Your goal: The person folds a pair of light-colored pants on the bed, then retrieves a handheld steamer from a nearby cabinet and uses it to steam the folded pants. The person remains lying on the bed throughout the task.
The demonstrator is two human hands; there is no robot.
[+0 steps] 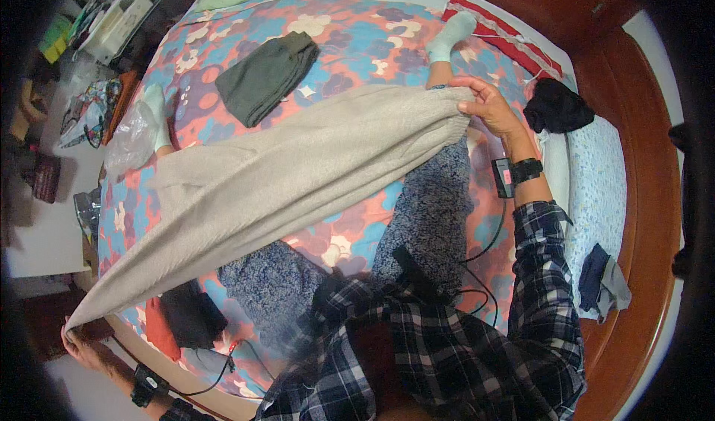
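While the floral bedspread (372, 41) spreads beneath everything, the long beige knit garment (283, 175) slants over it from near left to far right, above the person's legs (428, 216); it is drawn taut between two hands, creased lengthwise and not yet folded, so the work on this piece seems barely begun; beyond it, the dark green garment (268, 78) lies in a flat, neat pack and looks done; at near left, a dark cloth (195, 313) lies beside an orange cloth (160, 332), whether finished I cannot tell; at far right, a black bundle (555, 107) looks loosely heaped; the right hand (490, 110) pinches the beige garment's far end between thumb and fingers; the left hand (86, 352) has its fingers closed on the near-left corner.
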